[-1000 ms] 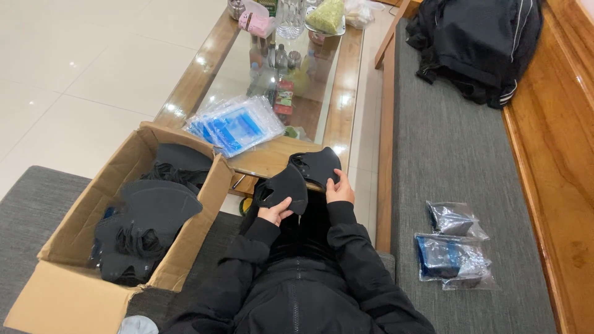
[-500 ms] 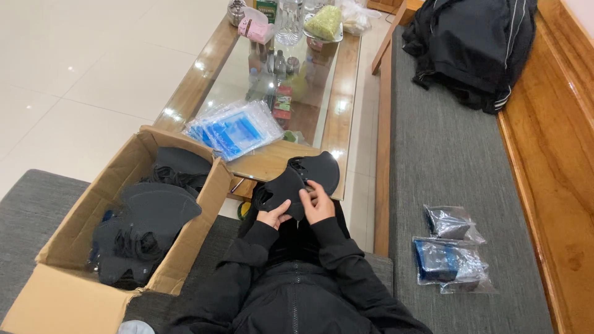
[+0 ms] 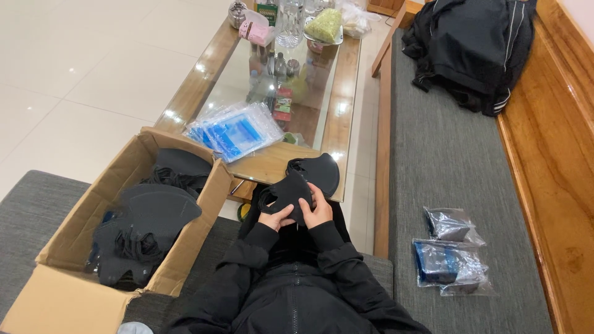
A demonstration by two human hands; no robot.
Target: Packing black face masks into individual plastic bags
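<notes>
Black face mask [image 3: 296, 188], one, folded, fingers of left hand [image 3: 276, 216] and right hand [image 3: 318, 209] clamped on it (cardboard box [image 3: 68, 297] of black masks [image 3: 148, 216] just left).

Box [image 3: 185, 204] at left, masks [image 3: 145, 229] piled inside. Ahead, table [image 3: 272, 167] with bags [image 3: 235, 130] on near end, jars, probably, farther back. At right, packets [image 3: 451, 260] on bench [image 3: 445, 154]; jacket [image 3: 470, 49] behind.

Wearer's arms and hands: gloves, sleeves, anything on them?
Both arms are in long black jacket sleeves with snug ribbed cuffs at the wrists. The left hand and right hand are bare: no gloves. No rings or watch visible. The jacket has a front zip.
</notes>
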